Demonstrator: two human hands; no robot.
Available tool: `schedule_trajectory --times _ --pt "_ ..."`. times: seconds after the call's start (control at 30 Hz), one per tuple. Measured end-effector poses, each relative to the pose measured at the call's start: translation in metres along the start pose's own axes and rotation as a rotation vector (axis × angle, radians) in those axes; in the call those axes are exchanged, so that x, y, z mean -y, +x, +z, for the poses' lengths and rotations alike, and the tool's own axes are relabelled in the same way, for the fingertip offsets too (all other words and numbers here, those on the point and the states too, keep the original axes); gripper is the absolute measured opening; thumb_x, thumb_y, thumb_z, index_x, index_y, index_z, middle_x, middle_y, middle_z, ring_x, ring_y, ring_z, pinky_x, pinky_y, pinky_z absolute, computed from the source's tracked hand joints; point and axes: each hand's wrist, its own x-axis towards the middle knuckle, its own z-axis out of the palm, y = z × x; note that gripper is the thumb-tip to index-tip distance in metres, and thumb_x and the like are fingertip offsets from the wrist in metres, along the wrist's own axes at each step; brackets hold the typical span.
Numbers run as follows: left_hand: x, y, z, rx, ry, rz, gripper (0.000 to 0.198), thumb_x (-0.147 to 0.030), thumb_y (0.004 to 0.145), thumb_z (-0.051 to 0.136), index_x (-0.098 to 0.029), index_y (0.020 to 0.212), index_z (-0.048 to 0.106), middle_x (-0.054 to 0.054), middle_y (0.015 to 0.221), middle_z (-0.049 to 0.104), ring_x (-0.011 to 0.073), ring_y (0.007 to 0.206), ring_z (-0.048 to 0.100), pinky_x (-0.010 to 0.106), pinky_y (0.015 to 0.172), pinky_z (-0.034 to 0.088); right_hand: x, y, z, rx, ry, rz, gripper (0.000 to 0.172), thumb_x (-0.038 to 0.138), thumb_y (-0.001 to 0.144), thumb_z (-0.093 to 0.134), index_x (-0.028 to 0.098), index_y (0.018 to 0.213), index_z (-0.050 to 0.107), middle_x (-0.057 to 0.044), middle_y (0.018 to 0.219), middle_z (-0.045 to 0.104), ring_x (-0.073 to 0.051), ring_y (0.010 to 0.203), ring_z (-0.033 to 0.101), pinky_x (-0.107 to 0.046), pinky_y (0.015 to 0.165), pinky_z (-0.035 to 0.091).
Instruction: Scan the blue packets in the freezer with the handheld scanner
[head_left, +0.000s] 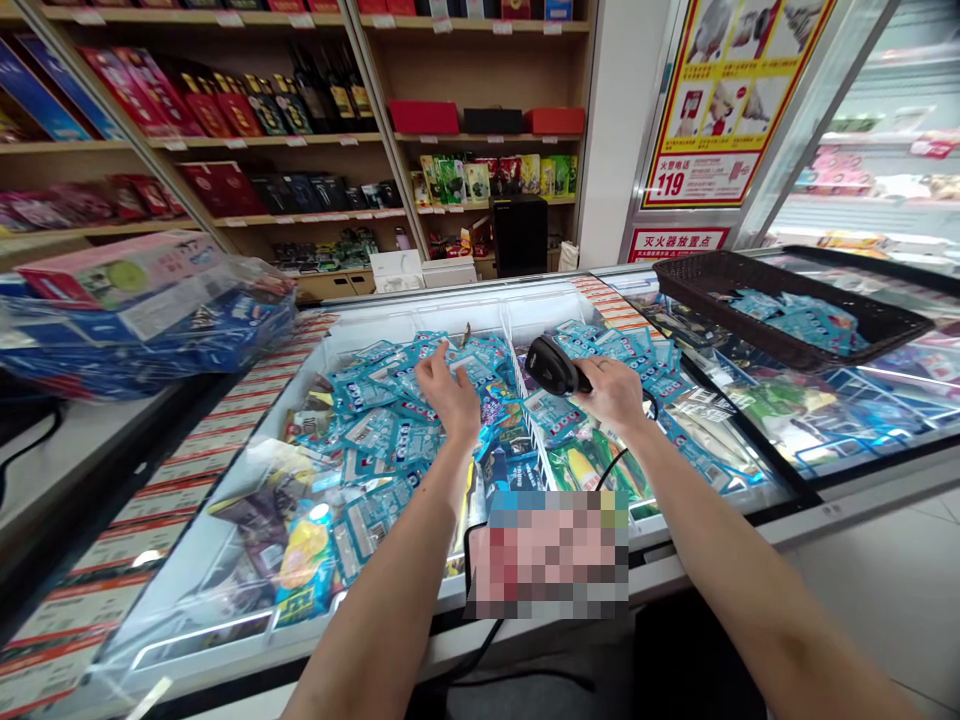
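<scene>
My right hand [613,392] is wrapped round the handle of a black barcode scanner [553,367], whose head points left and whose cable runs down past my wrist. Over a spread of small blue packets [382,385], my left hand [450,395] hovers or rests with its fingers loosely bent and apart; I see nothing held in it. Contact between its fingertips and the packets cannot be made out. More blue packets [630,350] lie beyond the scanner. The packets are spread over a glass-topped chest freezer [247,470]. A blurred-out, pixelated device [547,555] sits at its near edge.
On the right, a dark brown basket [885,335] holds more blue packets. Plastic-wrapped boxes [150,290] are stacked at the left. Price labels line the freezer's left rim. Behind stand shelves [480,85] of boxes and bottles. A cable [525,680] hangs below the near edge.
</scene>
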Motion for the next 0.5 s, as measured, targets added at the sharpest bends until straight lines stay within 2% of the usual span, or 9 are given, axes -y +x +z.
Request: schedule_trajectory --times 0.1,0.17,0.27,0.37,0.5 --pt "-0.006 -0.001 -0.003 0.022 0.091 0.056 0.039 -0.026 0.086 0.048 -0.019 0.124 0.053 0.014 0.112 0.047 0.0262 0.106 0.048 0.043 0.096 0.037 -0.001 0.001 0.0 -0.005 0.003 0.041 0.023 0.028 0.081 0.058 0.02 0.101 0.062 -0.006 0.087 0.066 -0.02 0.083 0.057 -0.028 0.072 0.035" --pt "-0.011 -0.003 -0.003 0.096 0.142 0.13 0.035 -0.033 0.086 0.05 -0.02 0.117 0.057 0.012 0.11 0.051 0.0276 0.106 0.048 0.044 0.095 0.036 -0.001 0.001 -0.001 -0.018 0.01 0.067 0.022 0.027 0.081 0.058 0.02 0.1 0.063 -0.006 0.086 0.066 -0.02 0.082 0.057 -0.028 0.072 0.035" --pt "-0.021 -0.01 0.0 0.305 0.162 0.253 0.028 -0.044 0.084 0.053 -0.021 0.096 0.065 0.01 0.099 0.057 0.0274 0.098 0.052 0.042 0.091 0.036 -0.003 0.002 -0.001 -0.044 0.02 0.088 0.02 0.026 0.08 0.059 0.021 0.099 0.063 -0.005 0.082 0.065 -0.02 0.08 0.057 -0.028 0.071 0.036" --pt "-0.026 -0.016 0.004 0.529 0.14 0.348 0.032 -0.052 0.077 0.059 -0.021 0.079 0.066 0.01 0.088 0.059 0.0272 0.092 0.053 0.04 0.087 0.036 -0.004 0.002 -0.001 -0.072 0.023 0.101 0.02 0.027 0.079 0.059 0.02 0.097 0.063 -0.005 0.08 0.064 -0.021 0.078 0.057 -0.029 0.07 0.036" --pt "-0.026 -0.022 0.007 0.674 0.147 0.348 0.047 -0.061 0.059 0.07 -0.021 0.083 0.064 0.011 0.097 0.06 0.0315 0.099 0.05 0.042 0.088 0.034 -0.005 0.002 -0.001 -0.08 0.018 0.102 0.018 0.028 0.079 0.059 0.02 0.095 0.063 -0.005 0.078 0.064 -0.02 0.077 0.057 -0.029 0.069 0.037"
